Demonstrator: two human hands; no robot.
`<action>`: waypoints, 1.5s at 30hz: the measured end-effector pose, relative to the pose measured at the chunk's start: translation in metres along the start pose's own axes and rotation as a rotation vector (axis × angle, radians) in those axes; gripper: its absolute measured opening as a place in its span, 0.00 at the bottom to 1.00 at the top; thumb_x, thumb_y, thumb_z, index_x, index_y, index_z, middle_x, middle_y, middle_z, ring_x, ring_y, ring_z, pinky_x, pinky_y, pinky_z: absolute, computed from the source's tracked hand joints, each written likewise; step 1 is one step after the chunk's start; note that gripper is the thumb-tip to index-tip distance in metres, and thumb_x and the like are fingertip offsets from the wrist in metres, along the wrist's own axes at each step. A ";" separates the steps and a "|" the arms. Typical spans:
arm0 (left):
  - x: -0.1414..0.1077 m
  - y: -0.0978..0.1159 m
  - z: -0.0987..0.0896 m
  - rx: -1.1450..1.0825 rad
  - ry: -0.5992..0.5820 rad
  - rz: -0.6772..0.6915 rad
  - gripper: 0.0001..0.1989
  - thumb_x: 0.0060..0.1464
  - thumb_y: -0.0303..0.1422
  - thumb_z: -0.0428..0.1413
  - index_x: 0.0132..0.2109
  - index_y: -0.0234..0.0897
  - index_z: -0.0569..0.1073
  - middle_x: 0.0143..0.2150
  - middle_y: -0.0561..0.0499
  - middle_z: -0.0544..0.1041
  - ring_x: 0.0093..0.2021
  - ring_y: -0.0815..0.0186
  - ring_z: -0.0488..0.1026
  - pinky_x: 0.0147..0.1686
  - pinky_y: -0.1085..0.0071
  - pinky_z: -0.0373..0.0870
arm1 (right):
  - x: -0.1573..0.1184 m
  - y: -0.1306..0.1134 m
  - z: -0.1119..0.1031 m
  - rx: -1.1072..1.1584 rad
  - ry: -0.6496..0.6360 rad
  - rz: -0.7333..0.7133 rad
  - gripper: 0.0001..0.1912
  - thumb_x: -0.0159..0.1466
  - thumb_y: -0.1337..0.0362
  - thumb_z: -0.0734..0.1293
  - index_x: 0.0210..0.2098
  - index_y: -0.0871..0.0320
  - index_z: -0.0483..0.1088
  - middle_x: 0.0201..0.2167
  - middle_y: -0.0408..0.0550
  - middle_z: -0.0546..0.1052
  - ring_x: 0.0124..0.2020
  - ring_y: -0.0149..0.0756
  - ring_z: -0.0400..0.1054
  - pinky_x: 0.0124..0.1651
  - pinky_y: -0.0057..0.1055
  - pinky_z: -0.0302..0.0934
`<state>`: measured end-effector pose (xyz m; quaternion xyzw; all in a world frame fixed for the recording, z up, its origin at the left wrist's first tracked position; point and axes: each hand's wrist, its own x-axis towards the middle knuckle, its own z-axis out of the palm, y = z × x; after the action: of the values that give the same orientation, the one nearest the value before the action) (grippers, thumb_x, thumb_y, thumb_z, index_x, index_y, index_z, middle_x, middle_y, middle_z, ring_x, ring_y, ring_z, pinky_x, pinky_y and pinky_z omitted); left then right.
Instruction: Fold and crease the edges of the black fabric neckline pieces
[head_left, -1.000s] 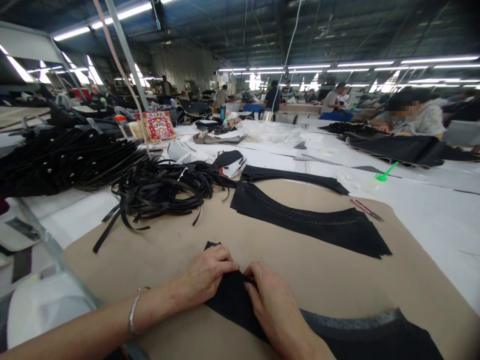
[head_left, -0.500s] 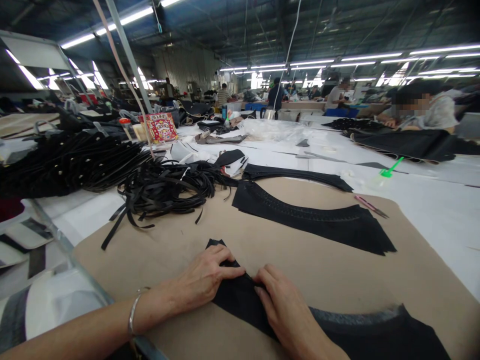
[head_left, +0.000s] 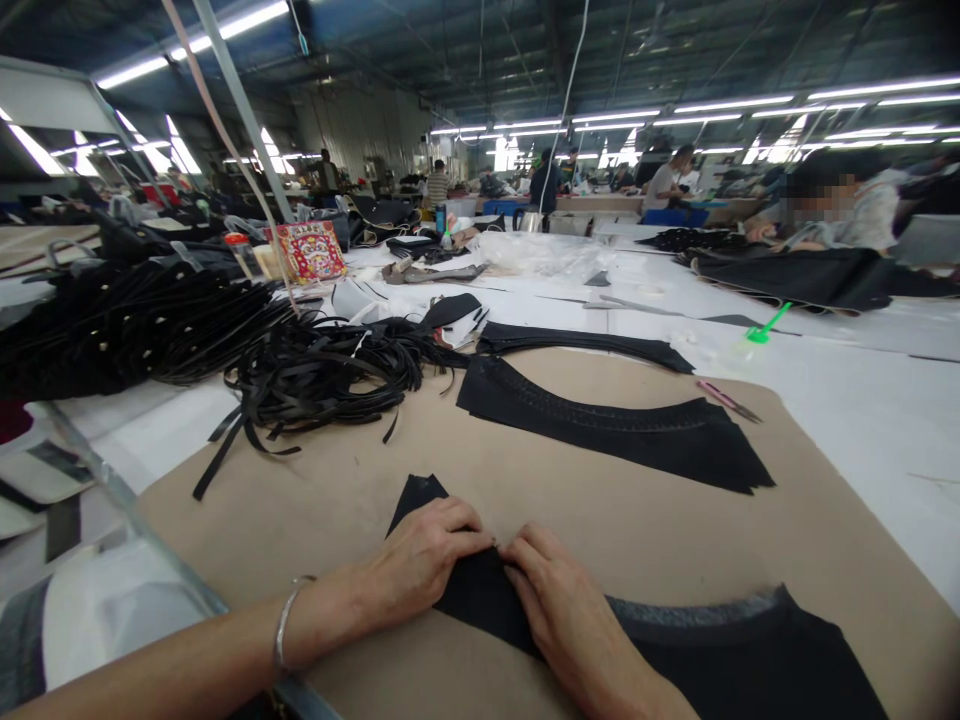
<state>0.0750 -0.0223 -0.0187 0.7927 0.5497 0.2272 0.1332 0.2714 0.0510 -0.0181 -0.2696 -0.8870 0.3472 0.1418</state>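
A curved black fabric piece [head_left: 480, 600] lies on the tan board [head_left: 360, 530] in front of me. Its curved edge shows a greyish strip on the right. My left hand [head_left: 427, 550], with a silver bangle at the wrist, is closed on the upper edge, thumb and fingers pressing it. Close beside it, my right hand [head_left: 562, 610] pinches the same edge, and its fingertips nearly meet the left hand's. The part of the edge under the fingers is hidden. Beyond the hands rests a stack of similar curved black pieces [head_left: 600, 430].
A tangle of black strips [head_left: 315, 370] lies at the board's far left, near a pile of black pieces [head_left: 135, 320]. Pink-handled snips [head_left: 727, 400] sit at the right. A green-tipped bottle [head_left: 761, 335] stands further back. A co-worker [head_left: 832, 200] bends over the table.
My left hand has slid slightly along the edge towards my right hand, so the fingertips are closer together. The whole view has shifted a little.
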 end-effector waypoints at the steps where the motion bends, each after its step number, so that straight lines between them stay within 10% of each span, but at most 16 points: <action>1: 0.000 0.001 0.000 0.018 -0.012 0.004 0.20 0.61 0.21 0.43 0.51 0.40 0.73 0.43 0.48 0.74 0.45 0.63 0.68 0.47 0.66 0.67 | 0.000 0.001 -0.001 0.014 0.009 0.003 0.13 0.66 0.76 0.56 0.36 0.56 0.69 0.38 0.46 0.69 0.41 0.35 0.65 0.46 0.31 0.59; 35: 0.005 0.033 -0.004 0.195 -0.173 -0.002 0.25 0.60 0.21 0.46 0.59 0.49 0.68 0.46 0.47 0.69 0.46 0.59 0.66 0.47 0.60 0.68 | -0.045 0.027 -0.040 -0.014 -0.055 -0.051 0.10 0.68 0.73 0.57 0.38 0.56 0.69 0.39 0.46 0.69 0.41 0.36 0.64 0.45 0.33 0.60; 45: 0.014 0.050 0.032 0.054 -0.055 0.047 0.18 0.63 0.22 0.45 0.54 0.40 0.71 0.43 0.48 0.73 0.44 0.63 0.69 0.46 0.66 0.69 | -0.051 0.027 -0.037 -0.076 -0.020 -0.053 0.11 0.67 0.75 0.57 0.39 0.57 0.69 0.39 0.47 0.69 0.42 0.38 0.64 0.46 0.35 0.59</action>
<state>0.1361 -0.0267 -0.0202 0.8147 0.5330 0.1935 0.1214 0.3398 0.0579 -0.0140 -0.2478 -0.9077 0.3119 0.1318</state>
